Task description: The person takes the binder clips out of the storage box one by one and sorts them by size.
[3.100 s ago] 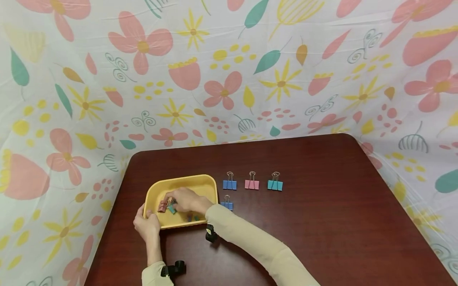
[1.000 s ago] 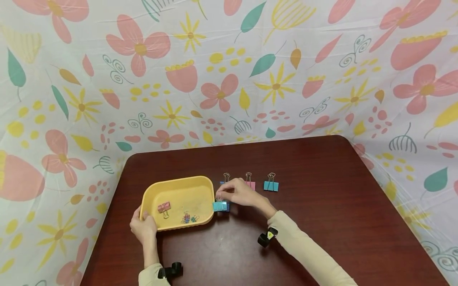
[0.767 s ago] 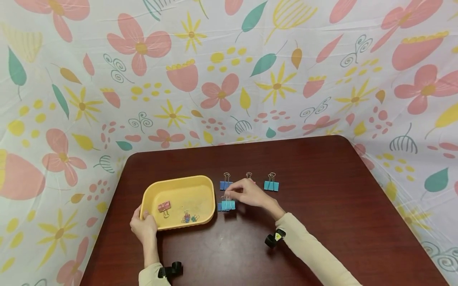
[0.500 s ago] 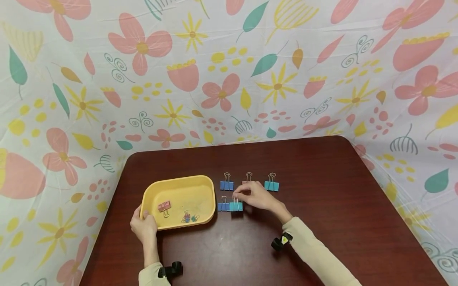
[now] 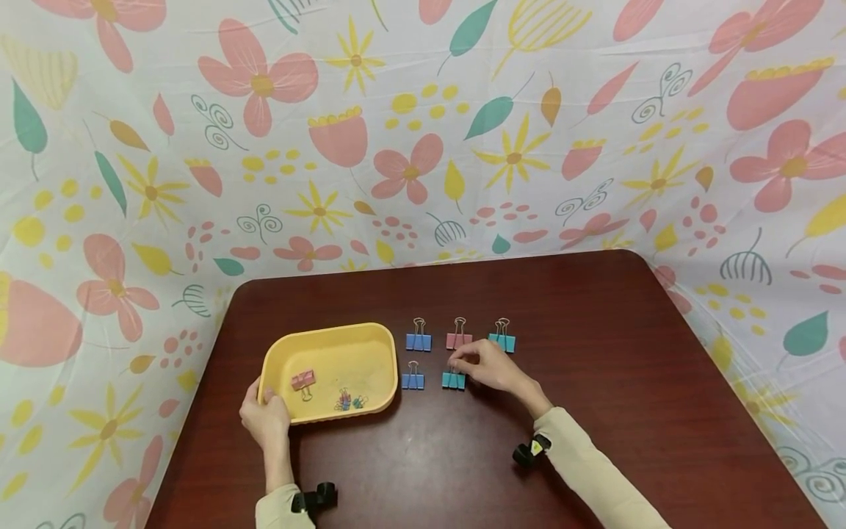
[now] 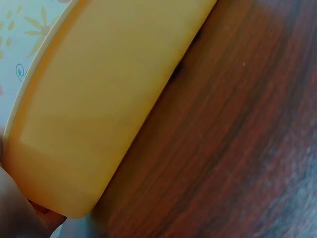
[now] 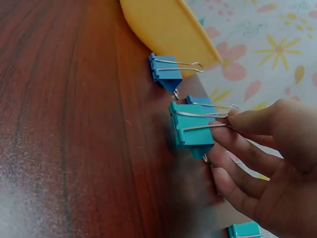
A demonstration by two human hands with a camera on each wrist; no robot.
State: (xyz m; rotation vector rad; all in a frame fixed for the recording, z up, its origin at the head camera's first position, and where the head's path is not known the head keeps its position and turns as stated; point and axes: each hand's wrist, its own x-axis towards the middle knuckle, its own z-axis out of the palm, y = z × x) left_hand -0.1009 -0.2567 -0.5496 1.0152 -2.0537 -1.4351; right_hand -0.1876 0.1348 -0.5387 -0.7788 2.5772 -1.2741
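Writing: a small yellow label is carried on the black camera strapped at the right wrist, its markings too small to be read. Container: a shallow yellow plastic tray with rounded corners is set on the dark red-brown wooden table. Held in it: a pink metal binder clip with wire handles, left of the middle, and a cluster of tiny multicoloured clips toward the near wall, too small to be counted. The tray's left end is gripped by the left hand, thumb at the rim. Well apart from it, a teal metal binder clip is pinched by its wire handle in the fingertips of the right hand; it is held to the right of a blue metal binder clip; contact with the table cannot be told. Behind, a row is formed by a second blue clip, a pink clip and another teal clip.
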